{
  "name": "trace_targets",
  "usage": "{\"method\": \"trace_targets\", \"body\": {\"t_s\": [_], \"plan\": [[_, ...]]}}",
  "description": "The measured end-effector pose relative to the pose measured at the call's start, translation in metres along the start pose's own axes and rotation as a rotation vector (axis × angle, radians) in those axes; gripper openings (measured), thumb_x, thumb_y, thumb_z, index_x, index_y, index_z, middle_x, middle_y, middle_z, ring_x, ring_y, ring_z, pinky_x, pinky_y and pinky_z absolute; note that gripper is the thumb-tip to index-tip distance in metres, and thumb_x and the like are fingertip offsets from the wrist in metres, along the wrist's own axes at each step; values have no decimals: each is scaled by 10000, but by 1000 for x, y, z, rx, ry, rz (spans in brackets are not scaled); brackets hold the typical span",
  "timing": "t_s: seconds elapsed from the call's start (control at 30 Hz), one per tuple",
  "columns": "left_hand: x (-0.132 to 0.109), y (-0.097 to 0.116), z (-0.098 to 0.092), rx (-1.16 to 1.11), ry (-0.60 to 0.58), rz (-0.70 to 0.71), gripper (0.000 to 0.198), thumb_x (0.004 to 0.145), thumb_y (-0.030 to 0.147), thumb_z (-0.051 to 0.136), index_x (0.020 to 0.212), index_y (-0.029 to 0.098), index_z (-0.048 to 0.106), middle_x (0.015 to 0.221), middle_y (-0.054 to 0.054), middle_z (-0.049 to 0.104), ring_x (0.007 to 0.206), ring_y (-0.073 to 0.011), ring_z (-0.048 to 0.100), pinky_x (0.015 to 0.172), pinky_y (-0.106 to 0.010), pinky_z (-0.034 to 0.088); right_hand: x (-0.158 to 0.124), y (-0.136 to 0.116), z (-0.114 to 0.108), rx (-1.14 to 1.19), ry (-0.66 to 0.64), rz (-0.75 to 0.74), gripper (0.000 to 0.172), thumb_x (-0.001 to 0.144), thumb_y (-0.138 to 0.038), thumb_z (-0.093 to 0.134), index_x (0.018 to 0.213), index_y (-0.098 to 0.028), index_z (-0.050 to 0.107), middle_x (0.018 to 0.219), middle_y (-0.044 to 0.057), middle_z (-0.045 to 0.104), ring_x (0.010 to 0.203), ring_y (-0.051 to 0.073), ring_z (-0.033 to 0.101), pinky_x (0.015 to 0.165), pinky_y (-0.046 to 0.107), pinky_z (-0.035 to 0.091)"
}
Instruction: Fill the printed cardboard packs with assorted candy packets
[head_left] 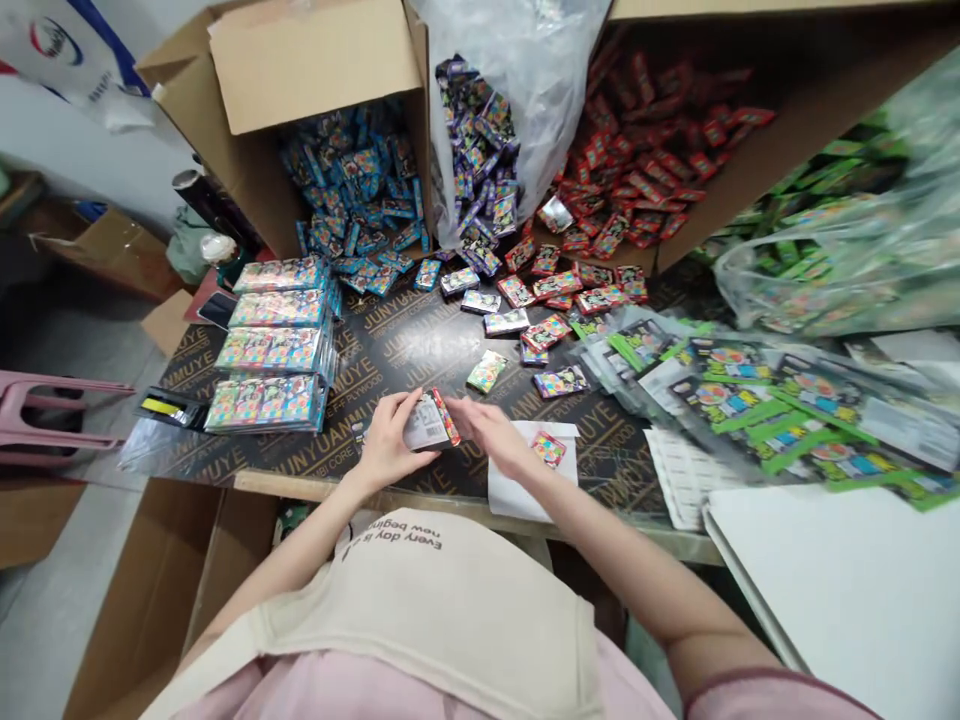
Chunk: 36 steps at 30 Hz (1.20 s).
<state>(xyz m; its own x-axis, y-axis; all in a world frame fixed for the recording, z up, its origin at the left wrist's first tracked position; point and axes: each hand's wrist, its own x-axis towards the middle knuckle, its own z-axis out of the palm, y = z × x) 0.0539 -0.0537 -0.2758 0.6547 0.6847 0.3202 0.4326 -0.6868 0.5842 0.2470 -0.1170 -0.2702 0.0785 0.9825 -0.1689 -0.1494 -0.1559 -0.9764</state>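
Note:
My left hand (391,442) is wrapped round a small group of candy boxes (429,422), a pale back with a barcode facing up and a red box at the right end. Close by that red end is my right hand (495,436), its fingers stretched out; whether they touch the boxes I cannot tell. Beneath my right hand a red packet (549,449) lies on a white sheet (517,490). Just beyond my hands are a loose green box (487,371) and a purple box (561,381).
Stacked multi-packs (262,402) stand at the left beside a black-and-yellow tool (169,407). Behind are a carton of blue boxes (349,165), a plastic bag of purple ones (480,150) and a carton of red ones (637,160). Flat green-edged pouches (795,400) spread across the right.

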Motion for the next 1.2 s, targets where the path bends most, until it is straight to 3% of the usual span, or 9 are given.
{"method": "trace_targets", "body": {"t_s": [0.13,0.3,0.43,0.57,0.63,0.73,0.9,1.03,1.2], "plan": [[-11,1,4,58,49,92,866,714,347,753,1446,236,306,1233,-127,470,1129,-292,480,986,-446,420,-16,17,38,550,82,209,364,622,-496,806,812,-193,736,787,15,718,704,141,619,761,297,510],[-17,4,4,91,11,212,892,725,343,752,1467,210,276,1229,-144,474,1125,-306,472,987,-461,403,-25,33,46,615,178,237,330,513,-326,874,766,-165,737,727,30,715,645,144,620,666,280,499],[-18,1,3,74,-1,176,939,670,345,791,1458,216,296,1211,-132,486,1107,-299,483,964,-441,428,-13,31,22,290,186,140,387,595,-442,811,861,-170,738,821,74,726,760,215,661,717,351,513],[-17,-6,2,101,-11,75,894,627,320,793,1409,181,383,1186,-129,497,1095,-299,489,954,-433,437,24,20,-36,-428,446,-278,562,681,-488,730,1165,-216,644,1263,113,606,1211,298,519,1008,461,398],[-15,-8,1,110,-38,49,872,609,307,791,1384,164,416,1180,-128,503,1092,-298,491,956,-434,433,42,21,-60,-777,454,-288,694,613,-428,786,1242,-203,594,1345,150,538,1275,357,449,1045,531,334],[-14,-8,-1,126,-61,1,871,586,292,794,1367,156,433,1183,-128,507,1095,-299,493,954,-437,425,51,23,-71,-975,387,-312,737,619,-372,780,1291,-177,548,1272,167,581,1192,362,517,1009,531,372],[-12,-13,-5,163,-85,-75,901,561,297,801,1370,185,421,1200,-119,502,1111,-309,485,946,-448,413,17,4,-40,-976,185,-621,909,654,-457,791,1427,-215,379,1360,121,533,1201,311,519,1015,457,404],[-7,-13,-7,176,-120,-39,893,571,289,784,1377,188,414,1203,-123,505,1106,-312,480,936,-451,406,-13,-11,-20,-1137,-50,-605,942,671,-414,806,1461,-239,323,1345,128,553,1164,332,530,970,486,412],[-2,-6,-6,138,-232,51,955,552,290,798,1406,181,385,1211,-126,506,1107,-319,473,946,-461,406,-21,-11,-25,-1064,-257,-574,919,718,-392,775,1480,-255,279,1397,121,510,1254,320,476,1017,503,375]]}}
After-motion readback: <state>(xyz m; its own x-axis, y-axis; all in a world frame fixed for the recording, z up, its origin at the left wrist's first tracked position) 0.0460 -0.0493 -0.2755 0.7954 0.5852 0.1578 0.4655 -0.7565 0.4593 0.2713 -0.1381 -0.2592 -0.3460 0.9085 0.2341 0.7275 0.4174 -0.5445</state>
